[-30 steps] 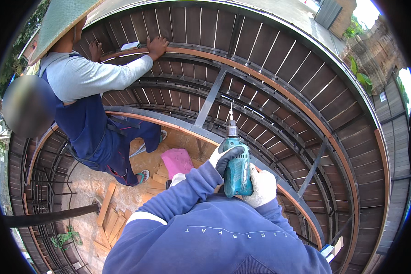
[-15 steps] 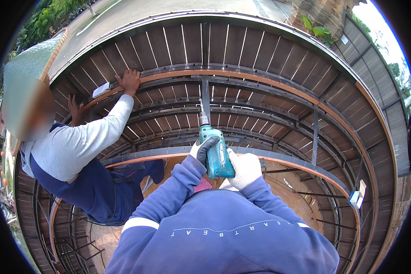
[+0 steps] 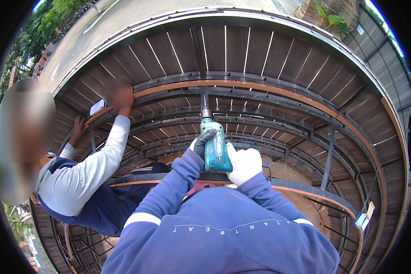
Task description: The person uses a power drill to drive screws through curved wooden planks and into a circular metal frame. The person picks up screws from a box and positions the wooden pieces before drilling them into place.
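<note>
While the view has swung so the curved slat structure now sits square ahead of me, the teal power drill (image 3: 216, 148) is up with its bit pointing far, tip at or just short of the orange-brown rail (image 3: 278, 87) that arcs across the dark slats (image 3: 242, 50); I can't tell if it's actually touching. Left hand (image 3: 201, 142), dark glove, is wrapped around the drill's left side near the grip. Right hand (image 3: 243, 163), white glove, is clamped on the right side of the body. Both are clenched on the tool, arms out in front in blue sleeves. Against a second ago, the drill was off to the right and lower, over the near rail; half a second ago it was already centring. Now it's centred and further out, bit lined up with a dark cross-member (image 3: 197, 45) beyond. I read that as the tool brought onto a fastening point on the rail, not yet clearly driving. On the left, the co-worker in the grey sleeve has one hand (image 3: 119, 97) pressed on the same rail and the other hand (image 3: 79, 125) lower down; that upper hand has slid left along the rail across the frames. A small blue-and-white item (image 3: 361, 220) hangs at the near right rim.
</note>
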The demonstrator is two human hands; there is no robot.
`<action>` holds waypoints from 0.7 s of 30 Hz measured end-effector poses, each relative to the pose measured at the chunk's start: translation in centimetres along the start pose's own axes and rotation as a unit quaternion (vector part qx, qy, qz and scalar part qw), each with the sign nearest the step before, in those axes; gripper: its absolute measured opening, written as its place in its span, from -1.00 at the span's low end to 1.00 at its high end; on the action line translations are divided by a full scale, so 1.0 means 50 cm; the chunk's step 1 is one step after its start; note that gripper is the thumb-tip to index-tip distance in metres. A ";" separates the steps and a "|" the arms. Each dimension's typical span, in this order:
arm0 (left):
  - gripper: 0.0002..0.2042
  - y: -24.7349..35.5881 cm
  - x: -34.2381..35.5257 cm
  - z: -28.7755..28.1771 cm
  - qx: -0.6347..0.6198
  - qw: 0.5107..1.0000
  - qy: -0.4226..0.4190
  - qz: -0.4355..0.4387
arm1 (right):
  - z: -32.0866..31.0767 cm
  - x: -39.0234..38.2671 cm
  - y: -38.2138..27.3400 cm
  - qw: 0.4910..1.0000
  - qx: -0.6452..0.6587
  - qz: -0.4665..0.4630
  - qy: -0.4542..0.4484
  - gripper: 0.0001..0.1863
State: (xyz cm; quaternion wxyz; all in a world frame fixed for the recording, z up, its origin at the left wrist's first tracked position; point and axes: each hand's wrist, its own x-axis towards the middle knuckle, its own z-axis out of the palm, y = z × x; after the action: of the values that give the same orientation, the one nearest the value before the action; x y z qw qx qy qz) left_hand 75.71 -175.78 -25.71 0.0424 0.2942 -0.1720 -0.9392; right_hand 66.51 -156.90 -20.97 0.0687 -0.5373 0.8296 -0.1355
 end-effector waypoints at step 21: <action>-0.47 0.128 0.157 -0.171 0.063 0.995 -0.052 0.057 | 0.103 0.158 -0.039 0.999 -0.023 0.015 0.038 -0.15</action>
State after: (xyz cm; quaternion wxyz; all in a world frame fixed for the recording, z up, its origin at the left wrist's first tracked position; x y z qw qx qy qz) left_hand 73.93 -185.75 -34.26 0.0679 0.2367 -0.2494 -0.9366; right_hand 66.28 -165.63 -25.02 0.0265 -0.5205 0.8425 -0.1360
